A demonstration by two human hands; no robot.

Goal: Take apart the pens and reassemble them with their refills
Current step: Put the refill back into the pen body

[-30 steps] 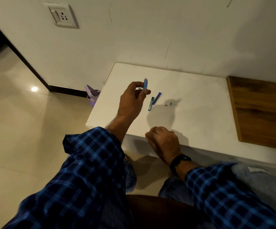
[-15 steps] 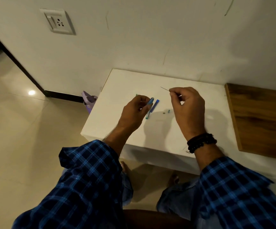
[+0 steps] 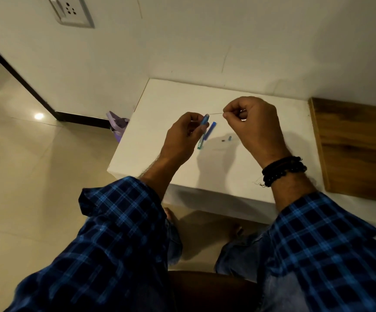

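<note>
— Two grips in use. First entry?
— Left hand (image 3: 182,134): grip clamped round a light blue pen barrel (image 3: 205,120), held above the counter (image 3: 160,104) with its open end up and toward the right.
— Second?
— Right hand (image 3: 252,124): fingertips pinched together on a thin refill (image 3: 216,113). The refill runs level from that pinch to the barrel's mouth. Its free end is at the mouth, but how far inside it goes I cannot tell.
— Loose stock?
— One blue piece (image 3: 211,130) and one green piece (image 3: 201,143) lie side by side on the counter, just beyond the left hand. Two small bits (image 3: 230,138) lie near them, under the right hand.
— Progress?
— By judgement, the taking apart looks largely done, given the parts lying loose. Reassembly looks barely begun. The refill is not yet seated, the small bits are not fitted, and the blue and green pieces are untouched.
</note>
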